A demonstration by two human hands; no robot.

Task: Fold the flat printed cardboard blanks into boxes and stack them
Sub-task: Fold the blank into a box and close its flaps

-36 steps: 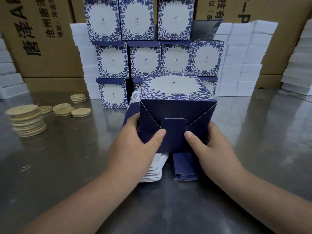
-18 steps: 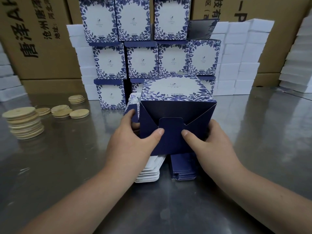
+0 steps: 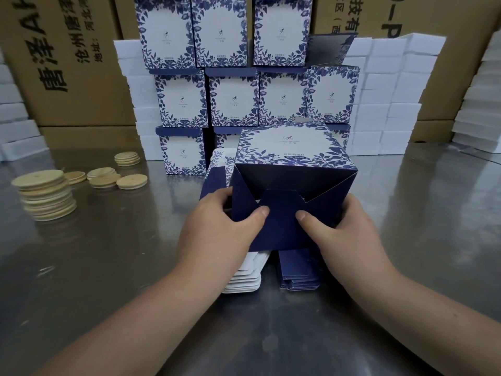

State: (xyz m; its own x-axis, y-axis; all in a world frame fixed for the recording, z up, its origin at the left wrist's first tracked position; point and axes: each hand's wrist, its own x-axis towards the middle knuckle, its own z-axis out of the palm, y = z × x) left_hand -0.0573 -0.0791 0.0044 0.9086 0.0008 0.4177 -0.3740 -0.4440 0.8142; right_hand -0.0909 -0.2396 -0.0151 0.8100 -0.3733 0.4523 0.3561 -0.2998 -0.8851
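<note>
While we fold, left hand (image 3: 217,229): curls round the left side of our navy floral-printed cardboard box (image 3: 284,185), thumb on its bottom flap.
Right hand (image 3: 349,229): grips the box's right side, thumb on that flap.
Box: tipped on its side over flat navy and white cardboard blanks (image 3: 244,280) on the steel table (image 3: 108,267).
Round wooden discs (image 3: 46,196): piled left.
Finished floral cardboard boxes (image 3: 233,101): stacked behind.

My left hand (image 3: 217,234) and right hand (image 3: 349,237) grip the box (image 3: 292,156) at its sides, thumbs pressed on its navy end flap. Flat blanks (image 3: 244,280) beneath the box; finished boxes (image 3: 233,101) stacked behind it; wooden discs (image 3: 46,196) well left of it.
</note>
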